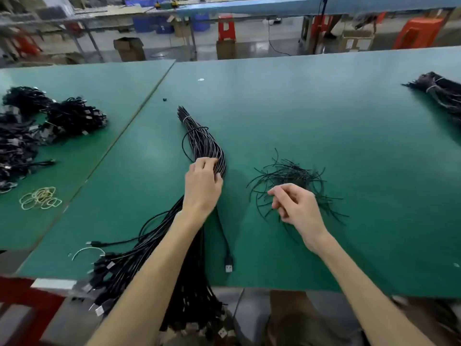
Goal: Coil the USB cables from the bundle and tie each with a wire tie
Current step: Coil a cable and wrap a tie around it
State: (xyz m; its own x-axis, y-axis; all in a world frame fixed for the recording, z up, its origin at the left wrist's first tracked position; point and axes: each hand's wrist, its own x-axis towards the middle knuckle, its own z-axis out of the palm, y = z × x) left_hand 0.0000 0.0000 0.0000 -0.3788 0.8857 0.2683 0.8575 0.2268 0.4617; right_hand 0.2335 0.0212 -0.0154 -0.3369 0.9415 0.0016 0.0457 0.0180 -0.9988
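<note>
A long bundle of black USB cables (203, 141) lies across the middle of the green table (324, 116), bound near its far end by a pale band. My left hand (203, 186) rests on the bundle's middle with its fingers curled into the cables. One loose cable runs down from under that hand to a USB plug (229, 264) near the front edge. To the right lies a loose pile of black wire ties (290, 176). My right hand (295, 208) hovers over the pile's near side, fingertips pinched together; whether a tie sits between them I cannot tell.
Heaps of coiled black cables (50, 118) fill the far left of the table. Pale rubber bands (41, 198) lie in front of them. Another bound cable bundle (441, 92) sits at the far right. Plug ends (104, 268) hang over the front edge.
</note>
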